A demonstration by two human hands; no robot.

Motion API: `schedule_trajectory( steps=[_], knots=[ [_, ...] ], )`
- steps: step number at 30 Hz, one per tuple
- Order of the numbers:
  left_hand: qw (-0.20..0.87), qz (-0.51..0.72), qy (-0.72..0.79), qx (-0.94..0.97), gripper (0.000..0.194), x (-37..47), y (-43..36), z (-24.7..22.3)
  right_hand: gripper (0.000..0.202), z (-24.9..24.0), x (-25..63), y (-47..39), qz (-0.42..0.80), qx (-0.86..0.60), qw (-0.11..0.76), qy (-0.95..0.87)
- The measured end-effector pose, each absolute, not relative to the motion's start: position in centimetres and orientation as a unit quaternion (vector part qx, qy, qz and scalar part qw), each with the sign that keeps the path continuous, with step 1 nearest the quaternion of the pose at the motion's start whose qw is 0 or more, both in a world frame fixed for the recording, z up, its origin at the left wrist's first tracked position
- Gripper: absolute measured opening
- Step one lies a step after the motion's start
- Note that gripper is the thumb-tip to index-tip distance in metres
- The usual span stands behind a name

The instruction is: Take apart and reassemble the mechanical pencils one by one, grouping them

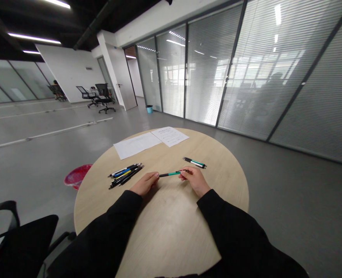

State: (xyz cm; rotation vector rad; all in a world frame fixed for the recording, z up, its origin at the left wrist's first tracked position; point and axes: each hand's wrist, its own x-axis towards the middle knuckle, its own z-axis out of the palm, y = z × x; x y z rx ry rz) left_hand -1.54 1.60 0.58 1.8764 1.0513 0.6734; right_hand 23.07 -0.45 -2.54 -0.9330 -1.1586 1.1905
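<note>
A green and black pen (pixel 173 173) lies level between my two hands, just above the table. My left hand (pixel 145 183) pinches its black end. The fingers of my right hand (pixel 196 179) are closed on its other end, near the clip. Left of my left hand is a pile of several pens (pixel 126 175), black, blue and yellow among them. Beyond my right hand a small group of pens (pixel 194 162), green, black and white, rests on the tabletop.
Two printed paper sheets (pixel 140 144) lie at the far edge of the round wooden table (pixel 225 170). A red bin (pixel 77 175) stands on the floor at the left. Nearer is a black chair (pixel 20 247). Farther off are office chairs (pixel 102 94) and a blue bin (pixel 149 109).
</note>
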Motion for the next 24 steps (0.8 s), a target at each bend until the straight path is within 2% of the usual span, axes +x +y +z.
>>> schedule_trajectory(
  steps=[4,12,18,20,24],
  knots=[
    [0.399,0.253,0.405,0.783,0.045,-1.53,1.46,1.11,0.034,-2.64,23.17,-0.44,0.501,-0.409,0.575,-0.500],
    [0.262,0.242,0.405,0.842,0.026,-1.69,1.55,1.64,0.037,-3.18,23.39,-0.14,0.490,-0.457,0.538,-0.511],
    [0.246,0.264,0.433,0.826,0.016,-1.36,1.29,1.61,0.036,-3.22,23.29,-0.12,0.480,-0.466,0.548,-0.503],
    [0.253,0.277,0.435,0.818,0.016,-1.23,1.22,1.58,0.036,-3.16,23.28,-0.18,0.482,-0.462,0.551,-0.501],
    [0.264,0.283,0.439,0.811,0.028,-1.15,1.21,1.49,0.036,-3.00,23.29,-0.25,0.480,-0.460,0.555,-0.500]
  ],
)
